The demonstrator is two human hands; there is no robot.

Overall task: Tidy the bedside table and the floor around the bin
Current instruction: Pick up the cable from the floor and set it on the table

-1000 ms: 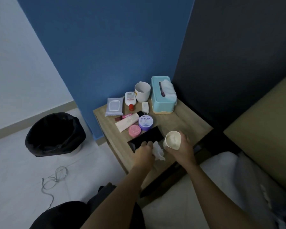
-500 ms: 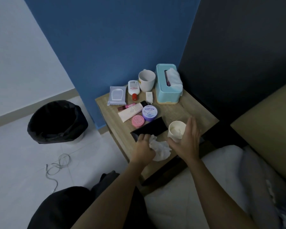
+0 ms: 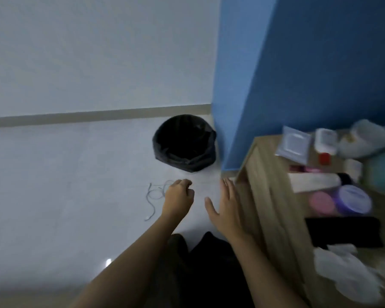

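- Crumpled tissue (image 3: 347,270) lay on the near corner of the bedside table (image 3: 265,196), just in front of a flat black item (image 3: 342,232). Not binned yet.
- Right hand (image 3: 226,210) was flat with fingers straight and spread, holding nothing, just beside the table's side panel. Contact with the panel: couldn't tell.
- Left hand (image 3: 179,197) hovered lower left of it with fingers curled into a loose fist and nothing visible inside.
- Cable (image 3: 152,197) lay in loose loops on the floor (image 3: 65,174), and part of it ran behind the left hand. Whether the fingers touched it: couldn't tell.
- On the table beyond that sat a pink jar (image 3: 321,202), a purple jar (image 3: 353,198), a tube (image 3: 313,182) and a wipes pack (image 3: 295,144). All blurred.
- Bin (image 3: 185,143), lined in black, stood on the floor past the cable, against the blue wall's corner.
- Step in hand, my read: the floor part, reaching for the cable.
- The next move would call for a lower reach and a pinch on one loop, gathering the slack so the free end doesn't drag. The tissue needs the bin after that.
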